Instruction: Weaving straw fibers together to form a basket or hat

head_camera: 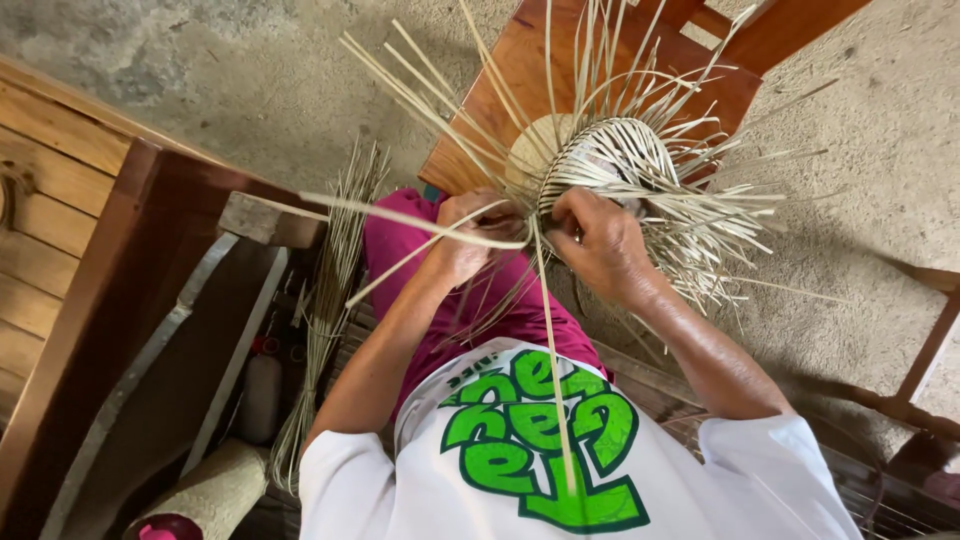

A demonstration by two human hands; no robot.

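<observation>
White short-sleeved shirt point(560, 470), green lettering outlined dark; magenta trousers point(470, 300).

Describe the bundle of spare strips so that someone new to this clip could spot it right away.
Start at the wooden stool at the top, where both hands work on the half-woven basket. Go left and down past the person's pink-clad leg to the floor. There the bundle of strips lies: thin, straight, greenish stalks gathered together, unlike the pale strips fanning out from the basket.

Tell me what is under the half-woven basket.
Under the half-woven basket lies a reddish wooden seat. Both the left hand and right hand grip its near rim. The seat's middle is covered by the weave and loose strips.
</observation>
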